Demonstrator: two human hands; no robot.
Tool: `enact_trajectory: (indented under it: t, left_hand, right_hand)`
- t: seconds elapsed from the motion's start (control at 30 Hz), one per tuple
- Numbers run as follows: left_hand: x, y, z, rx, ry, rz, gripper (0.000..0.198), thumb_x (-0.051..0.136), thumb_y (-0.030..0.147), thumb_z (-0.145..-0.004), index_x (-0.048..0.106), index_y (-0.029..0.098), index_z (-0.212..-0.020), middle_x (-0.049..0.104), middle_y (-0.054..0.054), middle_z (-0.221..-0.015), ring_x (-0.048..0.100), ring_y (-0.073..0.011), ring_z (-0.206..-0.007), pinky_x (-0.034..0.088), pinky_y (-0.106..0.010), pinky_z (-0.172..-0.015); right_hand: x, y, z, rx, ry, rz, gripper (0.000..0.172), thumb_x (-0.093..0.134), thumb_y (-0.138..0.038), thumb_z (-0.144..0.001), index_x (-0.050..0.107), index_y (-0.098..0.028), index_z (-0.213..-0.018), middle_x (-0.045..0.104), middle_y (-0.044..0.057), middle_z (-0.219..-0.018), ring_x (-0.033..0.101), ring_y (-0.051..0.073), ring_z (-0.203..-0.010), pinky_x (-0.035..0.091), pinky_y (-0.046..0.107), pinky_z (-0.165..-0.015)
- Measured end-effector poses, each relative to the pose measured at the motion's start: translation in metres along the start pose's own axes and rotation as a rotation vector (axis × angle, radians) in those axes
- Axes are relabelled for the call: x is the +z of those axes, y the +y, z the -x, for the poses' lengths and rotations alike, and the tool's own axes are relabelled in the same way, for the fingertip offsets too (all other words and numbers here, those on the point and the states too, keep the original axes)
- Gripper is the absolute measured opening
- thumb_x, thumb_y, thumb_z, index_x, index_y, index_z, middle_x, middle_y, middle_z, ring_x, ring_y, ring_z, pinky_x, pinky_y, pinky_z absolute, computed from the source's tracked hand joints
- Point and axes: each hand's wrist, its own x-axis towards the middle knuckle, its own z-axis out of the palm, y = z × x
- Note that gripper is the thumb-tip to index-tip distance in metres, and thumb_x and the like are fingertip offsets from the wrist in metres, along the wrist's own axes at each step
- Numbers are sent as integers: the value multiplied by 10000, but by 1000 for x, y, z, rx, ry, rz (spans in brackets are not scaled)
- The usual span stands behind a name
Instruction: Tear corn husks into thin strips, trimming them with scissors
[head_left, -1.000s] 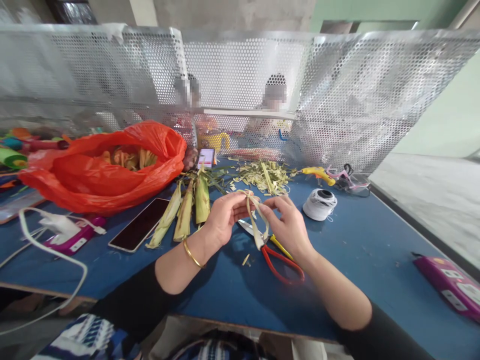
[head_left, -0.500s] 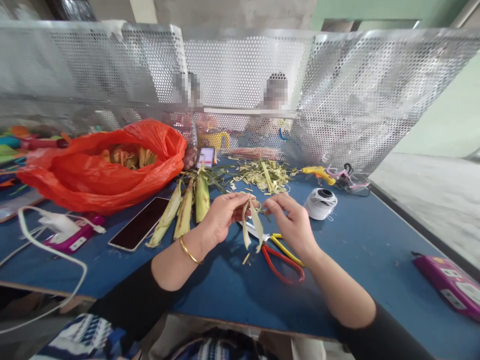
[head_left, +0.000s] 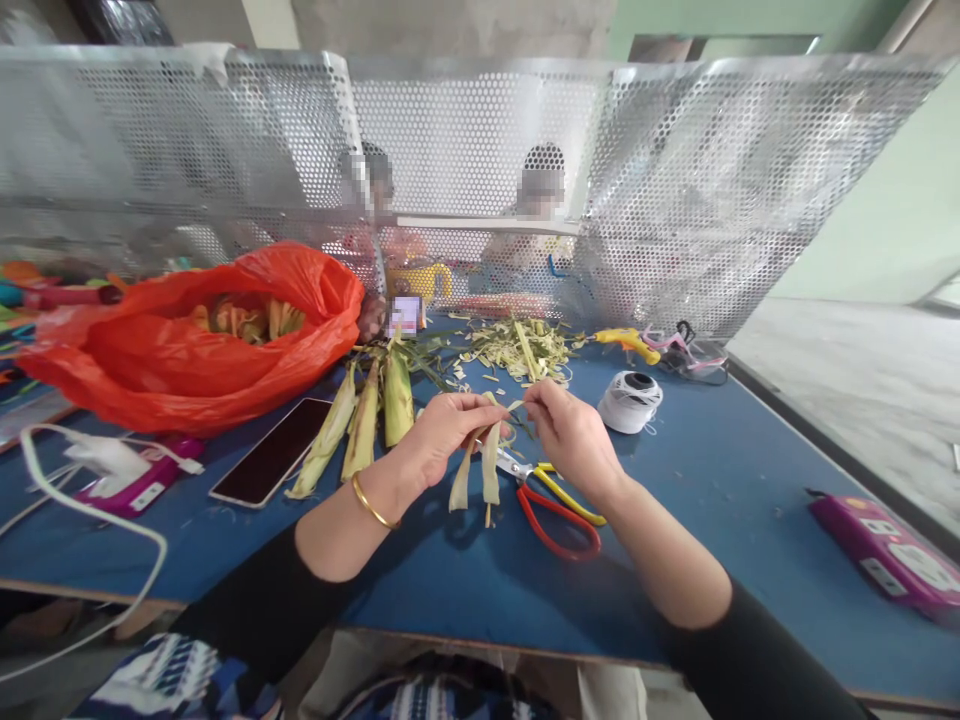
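My left hand, below a gold bangle, pinches a bundle of pale husk strips, whose ends hang down over the table. Close on its right, my right hand is closed on the end of a thin green strip that runs to the bundle. Scissors with one red and one yellow handle lie just below the hands, blades partly behind the husk. Corn husks lie to the left of my hands. Shredded husk pieces are heaped beyond them.
A red plastic bag, a phone and a purple power strip with cables occupy the left. On the right are white thread, a yellow tool, glasses and another purple strip. People sit behind the perforated screen.
The hanging husk ends have swung left and spread apart. A strip now stretches between my two hands. The whole view has shifted slightly, moving the table items left in the picture.
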Motion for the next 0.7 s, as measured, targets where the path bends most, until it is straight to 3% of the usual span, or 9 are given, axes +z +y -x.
enact_trajectory:
  t: [0.2, 0.47, 0.57, 0.7]
  left_hand:
    - [1, 1, -2, 1, -16, -61, 152, 736, 207, -690, 657, 133, -584, 641, -26, -550, 487, -76, -447, 389, -215, -489]
    - [2, 18, -5, -66, -79, -37, 209, 701, 290, -750, 672, 124, -628, 639, -29, -569, 552, -99, -481, 443, -227, -523]
    - [4, 25, -10, -10, -51, -54, 155, 737, 231, -711, 656, 135, -620, 632, -13, -560, 539, -86, -466, 432, -214, -512]
    - [10, 31, -17, 34, 11, -66, 92, 716, 183, -724, 675, 139, -655, 622, -2, -548, 521, -73, -442, 421, -205, -491]
  right_hand:
    - [0, 6, -1, -66, 46, 75, 149, 412, -209, -898, 515, -222, -791, 610, 33, -758, 548, 168, -691, 396, 250, -635]
    - [-9, 4, -12, -15, 40, 3, 138, 447, -195, -849, 560, -218, -775, 635, 26, -733, 583, 168, -711, 401, 255, -665]
    - [-16, 6, -24, 39, -53, -85, 132, 472, -219, -830, 568, -211, -740, 620, -3, -671, 541, 137, -610, 384, 244, -618]
    - [-19, 11, -42, 136, -156, -201, 291, 465, -343, -857, 544, -197, -618, 537, -27, -555, 466, 118, -541, 345, 238, -557]
